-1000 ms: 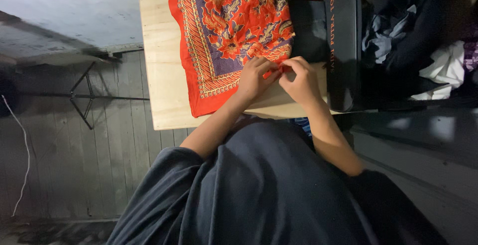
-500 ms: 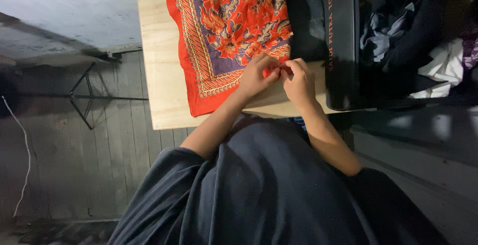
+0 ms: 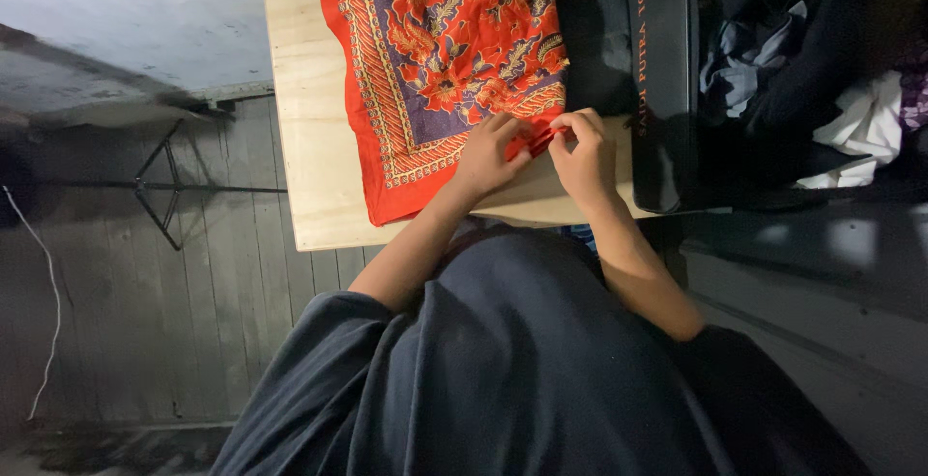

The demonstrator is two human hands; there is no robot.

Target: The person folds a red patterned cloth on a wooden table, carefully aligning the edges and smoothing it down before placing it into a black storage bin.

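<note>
Red patterned cloth (image 3: 445, 60) lies spread on the wooden board (image 3: 309, 147), light, soft and limp by its look, best taken at its near corner, where left hand (image 3: 491, 155) and right hand (image 3: 583, 152) pinch its edge.

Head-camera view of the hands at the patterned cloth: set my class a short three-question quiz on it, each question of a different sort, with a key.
1. True or false: the left hand and the right hand both pinch the same corner of the red and purple floral patterned cloth.
2. What does the cloth lie on? A) pale plywood board B) grey plank floor C) long black box
3. Fill in: the black box lies to the ___ of the cloth in the picture.

Key: 1 true; 2 A; 3 right.
</note>
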